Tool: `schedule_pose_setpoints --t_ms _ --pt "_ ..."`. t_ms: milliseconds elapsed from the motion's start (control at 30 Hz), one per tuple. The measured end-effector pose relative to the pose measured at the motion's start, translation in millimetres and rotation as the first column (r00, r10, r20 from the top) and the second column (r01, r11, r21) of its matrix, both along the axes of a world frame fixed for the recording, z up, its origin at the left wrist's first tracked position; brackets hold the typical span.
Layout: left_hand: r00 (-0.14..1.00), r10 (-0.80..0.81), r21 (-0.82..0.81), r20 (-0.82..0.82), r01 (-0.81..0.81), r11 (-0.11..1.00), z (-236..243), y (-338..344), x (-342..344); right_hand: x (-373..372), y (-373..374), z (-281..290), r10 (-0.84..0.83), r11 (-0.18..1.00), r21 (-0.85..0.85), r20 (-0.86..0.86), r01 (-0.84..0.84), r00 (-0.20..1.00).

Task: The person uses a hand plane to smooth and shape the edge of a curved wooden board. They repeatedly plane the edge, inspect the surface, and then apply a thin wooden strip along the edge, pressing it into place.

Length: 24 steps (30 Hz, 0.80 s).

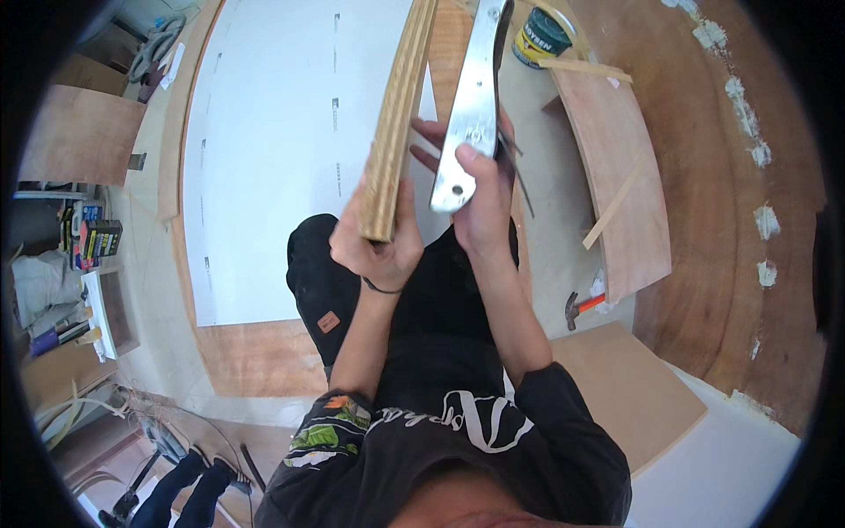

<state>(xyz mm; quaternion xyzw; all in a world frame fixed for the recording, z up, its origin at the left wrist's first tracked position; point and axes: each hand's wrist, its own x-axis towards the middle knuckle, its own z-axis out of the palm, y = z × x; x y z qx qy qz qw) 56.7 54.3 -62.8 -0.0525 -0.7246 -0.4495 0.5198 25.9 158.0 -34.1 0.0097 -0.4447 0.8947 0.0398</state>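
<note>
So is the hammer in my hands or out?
Out of them: the hammer lies near the wooden panel, while your left hand grips a wooden strip and your right hand a metal piece.

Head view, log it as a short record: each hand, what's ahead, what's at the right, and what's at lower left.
Left hand: gripping a long striped wooden strip near its lower end
Right hand: holding a silver metal piece, thumb on its face
Ahead: white sheet with small dark marks
Right: dark can; wooden panel; hammer with orange handle
Lower left: another person's dark-clad legs
</note>
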Motion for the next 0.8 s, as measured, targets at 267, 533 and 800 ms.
schedule_pose_setpoints --t_ms 267,533,800 --pt "0.987 -0.141 0.047 0.078 0.137 0.989 -23 22 30 29 4 -3 0.002 0.999 0.051 -0.006 -0.002 1.000" --pt "0.917 -0.378 0.187 0.130 0.351 0.917 -18 37 45 34 42 2 0.176 0.980 0.077 0.107 -0.185 0.979" --pt "0.623 -0.779 0.202 0.075 0.755 0.624 -3 -25 5 47 49 16 0.112 0.983 0.136 0.107 -0.126 0.988"
